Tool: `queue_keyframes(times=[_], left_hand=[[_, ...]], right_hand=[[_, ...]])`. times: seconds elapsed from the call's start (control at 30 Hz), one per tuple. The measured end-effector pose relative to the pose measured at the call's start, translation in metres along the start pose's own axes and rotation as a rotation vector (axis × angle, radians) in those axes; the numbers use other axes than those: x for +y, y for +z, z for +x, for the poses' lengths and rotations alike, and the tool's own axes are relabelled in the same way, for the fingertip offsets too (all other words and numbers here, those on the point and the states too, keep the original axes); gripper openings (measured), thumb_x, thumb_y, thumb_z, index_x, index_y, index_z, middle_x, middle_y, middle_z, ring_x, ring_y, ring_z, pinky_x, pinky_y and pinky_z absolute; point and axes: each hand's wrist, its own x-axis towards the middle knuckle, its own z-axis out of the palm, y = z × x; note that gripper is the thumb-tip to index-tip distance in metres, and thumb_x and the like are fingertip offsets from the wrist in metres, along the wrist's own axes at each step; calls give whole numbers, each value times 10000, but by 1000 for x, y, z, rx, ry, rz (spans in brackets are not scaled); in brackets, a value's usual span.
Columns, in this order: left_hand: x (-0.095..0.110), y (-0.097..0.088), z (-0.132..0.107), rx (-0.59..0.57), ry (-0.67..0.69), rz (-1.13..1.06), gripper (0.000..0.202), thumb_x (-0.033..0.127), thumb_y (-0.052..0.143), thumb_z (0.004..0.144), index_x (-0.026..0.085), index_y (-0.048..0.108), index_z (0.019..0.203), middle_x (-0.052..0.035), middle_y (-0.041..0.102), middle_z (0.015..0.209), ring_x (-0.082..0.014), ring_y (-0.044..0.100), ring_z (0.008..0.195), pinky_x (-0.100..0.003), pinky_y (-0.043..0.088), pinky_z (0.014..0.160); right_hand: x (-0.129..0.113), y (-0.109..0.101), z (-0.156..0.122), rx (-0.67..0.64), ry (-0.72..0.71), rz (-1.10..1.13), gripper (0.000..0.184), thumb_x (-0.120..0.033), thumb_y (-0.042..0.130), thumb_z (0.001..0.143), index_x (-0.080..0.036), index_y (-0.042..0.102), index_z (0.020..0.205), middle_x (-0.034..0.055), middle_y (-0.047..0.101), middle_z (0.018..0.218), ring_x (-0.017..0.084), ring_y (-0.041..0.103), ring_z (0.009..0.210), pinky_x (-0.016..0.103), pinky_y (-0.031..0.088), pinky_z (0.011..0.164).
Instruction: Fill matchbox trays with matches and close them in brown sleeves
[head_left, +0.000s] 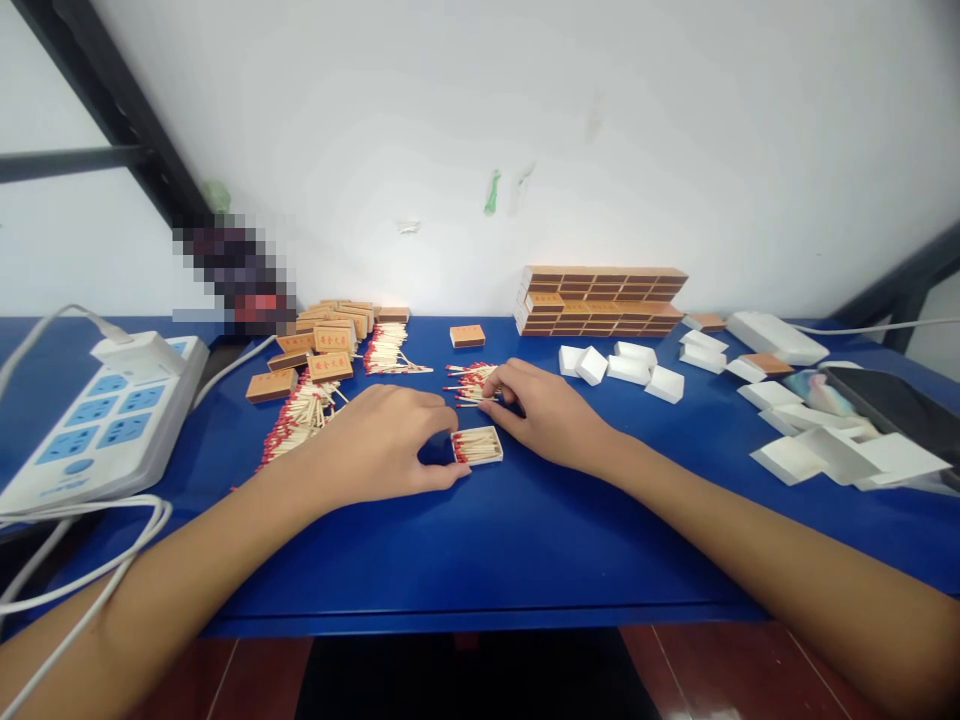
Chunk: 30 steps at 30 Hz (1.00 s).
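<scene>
A small white matchbox tray (489, 459) filled with red-tipped matches lies on the blue table in front of me. My left hand (394, 440) grips its left end, the thumb at the near corner and the fingers at the far one. Just beyond the tray is a small loose heap of matches (471, 378). The fingers of my right hand (541, 410) are curled and pinched at the right side of this heap, on some matches; how many they hold is hidden. Larger match piles, one (304, 412) beside my left hand and another (388, 348) behind it, lie to the left.
Orange matchboxes (330, 367) are heaped at the back left, with a single matchbox (467, 336) at the centre. Stacked matchboxes (600, 302) stand against the wall. White trays (628, 369) and a phone (892, 400) lie right. A power strip (105, 420) with cables sits left.
</scene>
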Motion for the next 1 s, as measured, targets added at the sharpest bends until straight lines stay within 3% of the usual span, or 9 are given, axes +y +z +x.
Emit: queue_keyframes(times=[0.27, 0.47, 0.67, 0.8, 1.0], left_hand=[[-2, 1, 0, 33, 12, 5, 271, 464, 712, 917, 210, 788, 975, 0, 688, 804, -161, 596, 679, -304, 339, 606], [-2, 2, 0, 25, 1, 2, 260, 461, 718, 917, 210, 780, 948, 10, 693, 816, -155, 597, 682, -304, 342, 611], [-2, 0, 0, 28, -15, 10, 261, 465, 726, 908, 211, 777, 942, 10, 682, 799, -155, 586, 671, -301, 322, 604], [-2, 1, 0, 40, -26, 17, 264, 470, 723, 904, 211, 771, 915, 12, 657, 767, -152, 565, 651, -299, 301, 589], [-2, 2, 1, 36, -29, 10, 261, 466, 732, 899, 213, 776, 946, 7, 677, 782, -153, 578, 665, -295, 297, 599]], right_hand=[[5, -3, 0, -50, 16, -33, 81, -242, 598, 1026, -197, 620, 961, 29, 598, 927, 168, 540, 755, 304, 384, 690], [8, -2, 0, -69, -85, 16, 71, -207, 577, 1032, -204, 616, 972, 28, 594, 938, 164, 539, 769, 296, 398, 695], [7, -12, -1, -127, -29, -43, 115, -248, 520, 1059, -206, 582, 971, 43, 589, 958, 181, 527, 770, 318, 391, 697], [2, -24, -6, -75, -86, 9, 123, -268, 519, 1064, -215, 573, 968, 31, 582, 938, 173, 527, 775, 305, 385, 688], [-15, -27, -14, -177, -105, 69, 154, -221, 493, 1061, -204, 599, 949, 34, 602, 931, 164, 532, 782, 298, 387, 677]])
